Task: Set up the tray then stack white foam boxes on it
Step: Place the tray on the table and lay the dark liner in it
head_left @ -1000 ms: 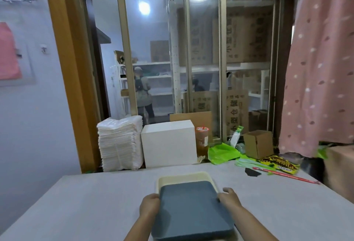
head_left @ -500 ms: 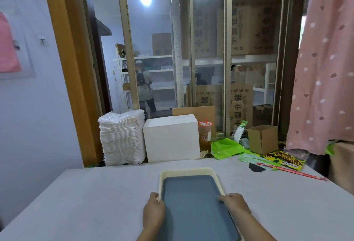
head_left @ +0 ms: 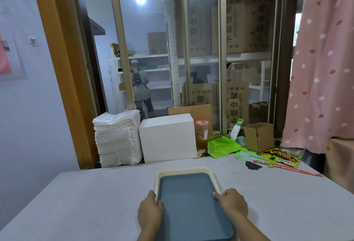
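A cream tray (head_left: 183, 169) lies on the grey table (head_left: 95, 198) in front of me, with a dark blue-grey mat (head_left: 191, 206) lying flat inside it. My left hand (head_left: 149, 214) grips the tray's left rim, thumb over the mat's edge. My right hand (head_left: 232, 203) holds the right rim, fingers curled over it. A tall stack of white foam boxes (head_left: 116, 139) wrapped in clear plastic stands on the ledge at the back left, beyond the table.
Beside the stack sits a white carton (head_left: 168, 138), then a drink cup (head_left: 201, 134), a green bag (head_left: 222, 147), a small cardboard box (head_left: 258, 136) and a yellow packet (head_left: 281, 156). A pink curtain (head_left: 323, 68) hangs at right. Sliding glass panes (head_left: 203, 49) close the back.
The blue-grey mat, tilted above the tray a second ago, now lies flat inside it. Both hands have slid to the tray's side rims and the tray sits a little farther forward.
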Motion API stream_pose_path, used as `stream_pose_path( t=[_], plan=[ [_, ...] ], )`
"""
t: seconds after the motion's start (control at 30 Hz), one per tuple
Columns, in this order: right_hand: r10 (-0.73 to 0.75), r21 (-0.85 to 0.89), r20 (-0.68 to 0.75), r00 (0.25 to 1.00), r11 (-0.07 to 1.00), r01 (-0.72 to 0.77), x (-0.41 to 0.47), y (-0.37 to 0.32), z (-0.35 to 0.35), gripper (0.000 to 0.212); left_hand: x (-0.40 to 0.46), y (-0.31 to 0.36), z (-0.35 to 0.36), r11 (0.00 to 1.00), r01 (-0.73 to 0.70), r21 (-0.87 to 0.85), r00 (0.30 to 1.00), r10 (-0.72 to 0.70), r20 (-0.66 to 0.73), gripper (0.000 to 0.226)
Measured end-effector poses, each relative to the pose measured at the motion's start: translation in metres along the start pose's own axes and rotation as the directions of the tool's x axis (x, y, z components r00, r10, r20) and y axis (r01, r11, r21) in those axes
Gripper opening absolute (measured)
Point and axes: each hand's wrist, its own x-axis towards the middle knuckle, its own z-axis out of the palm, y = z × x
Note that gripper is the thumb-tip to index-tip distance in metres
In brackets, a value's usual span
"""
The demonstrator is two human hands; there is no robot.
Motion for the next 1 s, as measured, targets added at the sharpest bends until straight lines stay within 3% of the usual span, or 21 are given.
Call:
stream_pose_path(
  t=[0.27,0.4,0.5,0.7,1.0],
  plan=[
    [-0.010,-0.123,-0.015,1.000,0.992,0.008,0.006,-0.003,0.003,0.042,0.004,-0.001,-0.003,0.999,0.031,0.010,0.998,-0.032,0.050,0.023],
    [-0.062,-0.094,0.140,0.988,0.993,0.076,0.010,0.002,0.001,0.044,0.007,-0.007,-0.008,0.987,0.121,-0.103,0.972,-0.097,0.212,0.029],
    [-0.131,-0.098,0.223,0.966,0.983,0.156,0.009,0.006,-0.002,0.031,0.004,-0.013,-0.009,0.988,0.092,-0.121,0.968,-0.060,0.245,0.025],
    [-0.191,-0.191,0.053,0.980,0.961,0.198,0.006,0.011,0.009,0.036,0.003,-0.018,-0.001,0.992,0.094,-0.087,0.980,-0.077,0.182,0.025],
    [-0.167,-0.186,0.027,0.986,0.968,0.169,0.004,0.009,0.010,0.035,0.002,-0.013,0.000,0.993,0.106,-0.052,0.983,-0.096,0.158,0.033]
  ],
)
